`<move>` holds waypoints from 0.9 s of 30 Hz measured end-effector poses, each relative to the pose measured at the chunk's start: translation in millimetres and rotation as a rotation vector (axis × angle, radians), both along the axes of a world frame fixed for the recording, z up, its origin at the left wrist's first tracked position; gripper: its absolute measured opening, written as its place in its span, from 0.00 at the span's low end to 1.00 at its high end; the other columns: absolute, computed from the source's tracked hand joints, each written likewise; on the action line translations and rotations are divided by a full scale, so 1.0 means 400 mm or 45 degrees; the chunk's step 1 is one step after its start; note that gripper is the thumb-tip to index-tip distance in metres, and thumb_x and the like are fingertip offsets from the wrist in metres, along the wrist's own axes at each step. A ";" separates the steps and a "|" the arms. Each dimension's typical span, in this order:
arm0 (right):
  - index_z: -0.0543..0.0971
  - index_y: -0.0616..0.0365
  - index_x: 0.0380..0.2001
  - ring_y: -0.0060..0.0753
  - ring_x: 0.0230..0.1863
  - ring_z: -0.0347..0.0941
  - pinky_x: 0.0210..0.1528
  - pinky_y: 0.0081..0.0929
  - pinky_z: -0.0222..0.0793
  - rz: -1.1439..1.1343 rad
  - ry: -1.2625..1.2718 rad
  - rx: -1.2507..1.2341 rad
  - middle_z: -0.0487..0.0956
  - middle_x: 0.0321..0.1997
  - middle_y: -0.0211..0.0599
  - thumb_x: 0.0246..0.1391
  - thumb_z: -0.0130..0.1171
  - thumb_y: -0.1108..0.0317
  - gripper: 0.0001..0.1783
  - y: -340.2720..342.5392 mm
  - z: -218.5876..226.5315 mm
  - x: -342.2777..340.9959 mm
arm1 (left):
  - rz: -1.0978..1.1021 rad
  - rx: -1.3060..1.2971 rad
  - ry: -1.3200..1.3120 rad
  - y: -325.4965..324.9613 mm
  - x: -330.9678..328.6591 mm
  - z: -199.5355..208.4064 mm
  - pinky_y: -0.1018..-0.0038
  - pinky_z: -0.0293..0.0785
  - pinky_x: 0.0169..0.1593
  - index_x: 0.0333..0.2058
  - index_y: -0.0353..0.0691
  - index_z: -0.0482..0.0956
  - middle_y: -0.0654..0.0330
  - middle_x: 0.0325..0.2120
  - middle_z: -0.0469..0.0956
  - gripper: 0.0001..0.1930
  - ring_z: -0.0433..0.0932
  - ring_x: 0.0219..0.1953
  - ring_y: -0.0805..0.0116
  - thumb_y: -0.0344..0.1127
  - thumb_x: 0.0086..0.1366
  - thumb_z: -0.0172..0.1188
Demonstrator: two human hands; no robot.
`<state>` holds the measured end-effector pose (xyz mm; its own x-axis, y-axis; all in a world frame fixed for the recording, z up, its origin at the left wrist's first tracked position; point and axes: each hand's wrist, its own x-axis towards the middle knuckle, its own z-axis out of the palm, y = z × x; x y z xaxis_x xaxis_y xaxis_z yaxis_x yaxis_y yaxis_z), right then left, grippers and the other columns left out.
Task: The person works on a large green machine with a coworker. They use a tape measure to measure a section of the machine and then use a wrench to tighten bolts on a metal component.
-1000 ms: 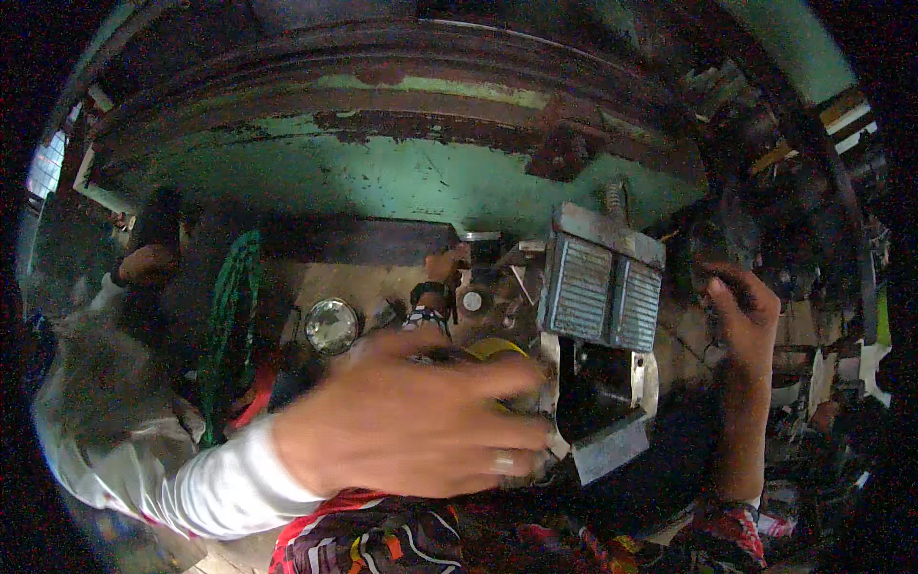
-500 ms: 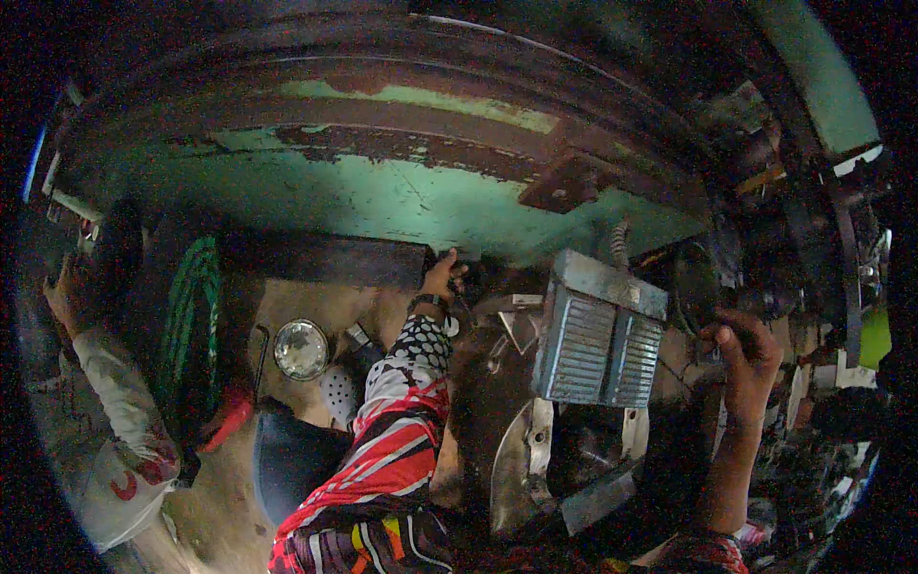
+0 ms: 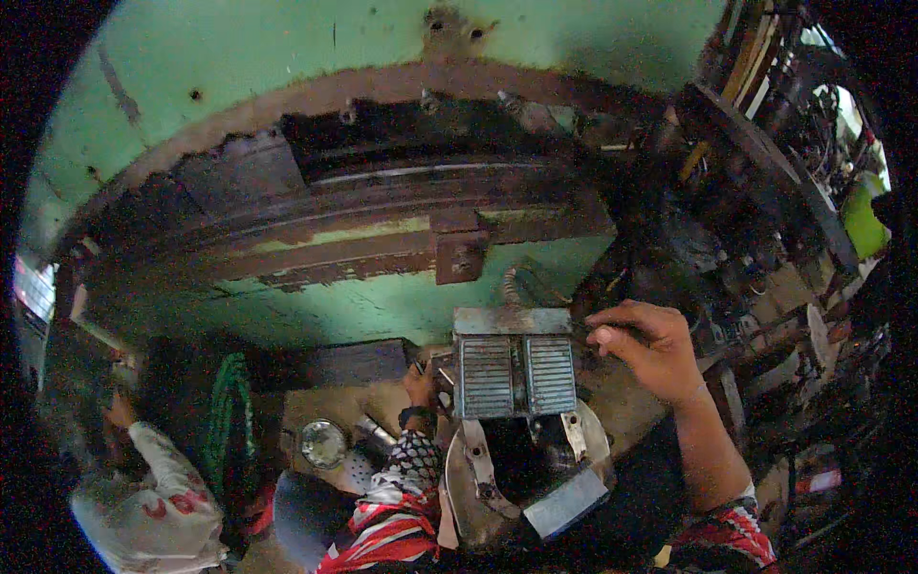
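A grey metal box with two ribbed panels [image 3: 516, 375], like a double foot pedal, sits in front of me on a metal frame [image 3: 478, 459] with curved, drilled arms. A coiled metal conduit [image 3: 512, 285] rises from its back. My right hand [image 3: 660, 349] is beside the box's upper right corner, thumb and forefinger pinched together; anything between them is too small to make out. My left hand [image 3: 418, 386], with a dark band at the wrist, is low by the box's left side. Its fingers are curled, around a small dark thing I cannot make out.
A green machine body [image 3: 373, 311] stands ahead, with a dark beam [image 3: 335, 364] at its foot. A round glass lamp [image 3: 323, 444], a green coiled hose [image 3: 229, 411] and a dark grey seat [image 3: 311, 517] are at left. Another person's sleeve [image 3: 167, 459] shows far left. Clutter fills the right.
My view has tilted up, showing more of the machine. The box appears lower and further left. My right hand has come closer to its upper right corner; my left hand is nearer its left side.
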<state>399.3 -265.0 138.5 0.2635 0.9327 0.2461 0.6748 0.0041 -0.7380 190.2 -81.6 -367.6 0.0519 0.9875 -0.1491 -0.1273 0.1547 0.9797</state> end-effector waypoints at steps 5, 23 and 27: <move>0.84 0.63 0.40 0.24 0.29 0.79 0.35 0.23 0.74 0.007 0.013 0.098 0.84 0.32 0.37 0.58 0.63 0.71 0.09 -0.050 0.056 -0.008 | -0.036 -0.060 0.113 -0.029 -0.091 0.358 0.74 0.68 0.22 0.31 0.37 0.80 0.63 0.19 0.78 0.10 0.72 0.17 0.74 0.38 0.65 0.66; 0.71 0.63 0.56 0.42 0.58 0.72 0.63 0.42 0.67 0.906 1.959 -0.703 0.76 0.55 0.49 0.65 0.36 0.32 0.41 0.109 0.018 -0.421 | -0.341 0.517 0.156 -0.054 -0.179 1.612 0.79 0.59 0.16 0.29 0.40 0.75 0.65 0.15 0.74 0.13 0.66 0.12 0.78 0.42 0.67 0.64; 0.71 0.56 0.56 0.39 0.57 0.73 0.60 0.38 0.69 0.767 2.190 -0.388 0.77 0.53 0.42 0.61 0.34 0.26 0.44 0.130 0.073 -0.433 | -0.446 0.393 -0.262 -0.105 -0.102 1.663 0.80 0.57 0.16 0.32 0.44 0.74 0.66 0.16 0.73 0.12 0.65 0.12 0.78 0.44 0.67 0.65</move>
<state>226.0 -213.0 167.6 -0.3339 0.9396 -0.0755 -0.7735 -0.3188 -0.5478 149.3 -123.8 297.4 0.3855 0.9018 0.1950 -0.3148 -0.0701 0.9466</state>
